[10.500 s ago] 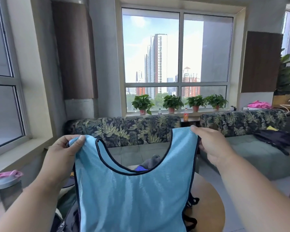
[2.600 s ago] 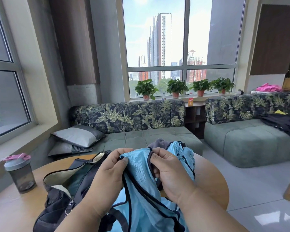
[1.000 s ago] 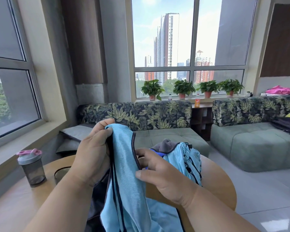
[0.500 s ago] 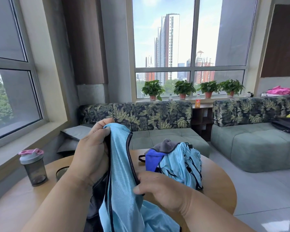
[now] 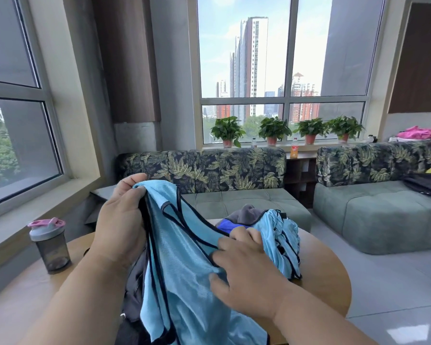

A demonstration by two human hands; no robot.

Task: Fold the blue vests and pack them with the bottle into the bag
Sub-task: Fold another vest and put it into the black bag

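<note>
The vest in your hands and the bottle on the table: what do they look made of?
Vest: thin synthetic mesh, probably polyester; slight sheen, limp drape, dark binding. Bottle: smoky translucent plastic by the look, grey lid, pink cap.

No text, number or brand can be read anywhere in the head view; the orange drink bottle [image 5: 294, 151] on the ledge between the sofas carries a label, but its lettering is too small and blurred to make out; the grey shaker bottle [image 5: 50, 245] with the pink lid on the round table shows no legible marking; the blue vest [image 5: 182, 255] held up in front shows plain fabric with dark trim and no print; the distant towers outside the window bear no legible signs.
</note>
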